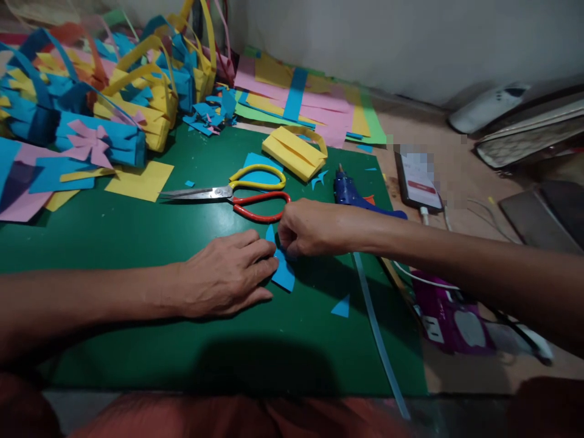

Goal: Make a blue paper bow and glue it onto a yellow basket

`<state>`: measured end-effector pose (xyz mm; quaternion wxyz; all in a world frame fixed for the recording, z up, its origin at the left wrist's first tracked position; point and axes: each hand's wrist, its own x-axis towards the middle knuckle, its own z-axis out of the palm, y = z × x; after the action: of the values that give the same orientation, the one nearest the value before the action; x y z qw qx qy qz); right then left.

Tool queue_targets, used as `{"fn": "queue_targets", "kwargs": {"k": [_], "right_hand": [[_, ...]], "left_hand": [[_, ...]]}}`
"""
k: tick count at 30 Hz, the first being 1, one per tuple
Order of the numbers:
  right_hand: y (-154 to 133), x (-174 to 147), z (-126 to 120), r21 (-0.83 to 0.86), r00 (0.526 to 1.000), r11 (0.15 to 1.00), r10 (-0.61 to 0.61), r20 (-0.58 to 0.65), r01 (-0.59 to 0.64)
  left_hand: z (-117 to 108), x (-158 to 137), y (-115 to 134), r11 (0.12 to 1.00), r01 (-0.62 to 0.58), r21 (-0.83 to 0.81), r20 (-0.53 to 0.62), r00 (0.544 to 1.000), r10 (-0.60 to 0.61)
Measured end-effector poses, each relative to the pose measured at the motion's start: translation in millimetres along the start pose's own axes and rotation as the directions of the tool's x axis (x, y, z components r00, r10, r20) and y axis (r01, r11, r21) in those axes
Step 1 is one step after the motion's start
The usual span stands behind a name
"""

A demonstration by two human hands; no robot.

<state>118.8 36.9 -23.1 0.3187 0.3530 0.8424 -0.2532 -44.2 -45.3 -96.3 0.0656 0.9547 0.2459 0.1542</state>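
Observation:
A small cut piece of blue paper [284, 275] lies on the green board, with a narrow point showing above my fingers. From the left, my left hand [232, 274] rests palm down, its fingertips touching the paper's edge and its thumb held apart. My right hand [301, 230] is curled closed at the paper's right side, fingers pinched low against it; the pinch itself is partly hidden. Just beyond both hands are scissors [223, 193] with one yellow and one red handle, their blades pointing left. A small yellow paper bag [294, 152] lies behind them.
Several finished paper bags [100, 143] crowd the back left. Coloured sheets [314, 100] are stacked by the wall. A blue glue gun [349, 188] lies past my right forearm, near a phone [417, 179] on a cable. A clear glue stick [376, 331] crosses the board's right part.

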Motion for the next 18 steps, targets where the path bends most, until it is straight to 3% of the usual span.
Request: {"fn": "queue_targets", "kwargs": {"k": [18], "right_hand": [[2,-2,3,0.004,0.999,0.999,-0.04,-0.015,0.04]], "left_hand": [[-2,11,-2,0.966,0.126,-0.224,0.006,0.992,-0.128]]}}
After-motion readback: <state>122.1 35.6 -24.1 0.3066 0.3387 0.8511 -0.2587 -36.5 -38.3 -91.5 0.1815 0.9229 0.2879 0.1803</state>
